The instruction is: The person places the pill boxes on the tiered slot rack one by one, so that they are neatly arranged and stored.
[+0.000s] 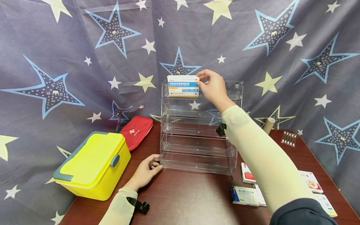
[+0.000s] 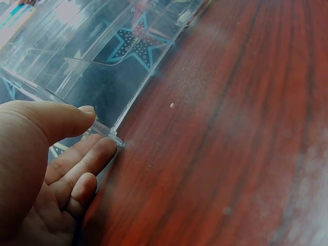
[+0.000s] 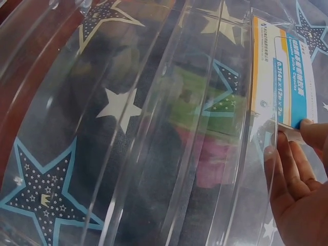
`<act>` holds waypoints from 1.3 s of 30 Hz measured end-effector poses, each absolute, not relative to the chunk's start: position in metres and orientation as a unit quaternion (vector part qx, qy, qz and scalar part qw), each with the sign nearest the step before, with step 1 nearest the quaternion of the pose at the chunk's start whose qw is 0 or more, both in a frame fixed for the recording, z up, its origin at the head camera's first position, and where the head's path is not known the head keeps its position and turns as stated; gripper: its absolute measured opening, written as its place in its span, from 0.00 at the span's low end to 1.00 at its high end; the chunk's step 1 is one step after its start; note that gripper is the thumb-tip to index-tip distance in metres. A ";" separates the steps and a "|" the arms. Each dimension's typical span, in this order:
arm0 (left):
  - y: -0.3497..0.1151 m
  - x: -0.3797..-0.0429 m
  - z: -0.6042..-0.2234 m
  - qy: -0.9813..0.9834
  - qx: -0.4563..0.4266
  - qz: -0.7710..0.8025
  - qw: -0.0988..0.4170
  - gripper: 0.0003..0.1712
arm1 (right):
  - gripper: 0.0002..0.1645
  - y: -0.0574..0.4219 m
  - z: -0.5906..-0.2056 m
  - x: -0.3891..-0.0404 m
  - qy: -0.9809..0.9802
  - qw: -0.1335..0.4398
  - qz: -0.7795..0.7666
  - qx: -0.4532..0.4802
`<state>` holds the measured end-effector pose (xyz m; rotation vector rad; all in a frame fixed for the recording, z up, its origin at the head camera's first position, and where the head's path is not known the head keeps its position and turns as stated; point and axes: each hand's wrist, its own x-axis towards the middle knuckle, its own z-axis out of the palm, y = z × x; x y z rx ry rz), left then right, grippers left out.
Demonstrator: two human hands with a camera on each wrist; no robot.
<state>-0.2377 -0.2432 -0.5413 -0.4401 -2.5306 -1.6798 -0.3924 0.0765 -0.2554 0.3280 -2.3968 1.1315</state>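
My right hand [image 1: 212, 88] pinches box [image 1: 183, 87] atop rack [image 1: 197, 167]; left hand [image 1: 144, 172] grips its lower corner. Likely placing step; next calls for seating box, gentle release.

We see a small oblong medicine box [image 1: 183, 86], white and blue with a yellow-orange stripe and printed lettering, upright on a long edge, broad face forward, at the left end of the top tier of a clear plastic rack [image 1: 198, 128]; we find this see-through, many-tiered rack standing upright on a reddish-brown table [image 1: 180, 195]
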 end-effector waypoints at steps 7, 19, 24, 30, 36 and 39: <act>-0.243 -0.241 -0.545 -0.835 -0.134 -0.533 0.039 0.24 | 0.17 0.085 -0.256 -0.392 -0.874 0.222 0.412 0.130; -0.243 -0.242 -0.546 -0.827 -0.146 -0.542 0.027 0.24 | 0.22 0.169 -0.269 -0.348 -0.760 0.315 0.539 0.183; -0.243 -0.239 -0.544 -0.833 -0.136 -0.534 0.038 0.24 | 0.20 0.227 -0.298 -0.322 -0.741 0.355 0.549 0.152; -0.239 -0.234 -0.539 -0.838 -0.137 -0.526 0.043 0.24 | 0.20 0.301 -0.364 -0.301 -0.819 0.301 0.480 0.092; -0.240 -0.236 -0.541 -0.839 -0.140 -0.523 0.042 0.24 | 0.21 0.351 -0.426 -0.284 -0.886 0.168 0.424 0.081; -0.243 -0.238 -0.544 -0.838 -0.143 -0.526 0.038 0.24 | 0.24 0.364 -0.446 -0.279 -0.908 0.114 0.394 0.086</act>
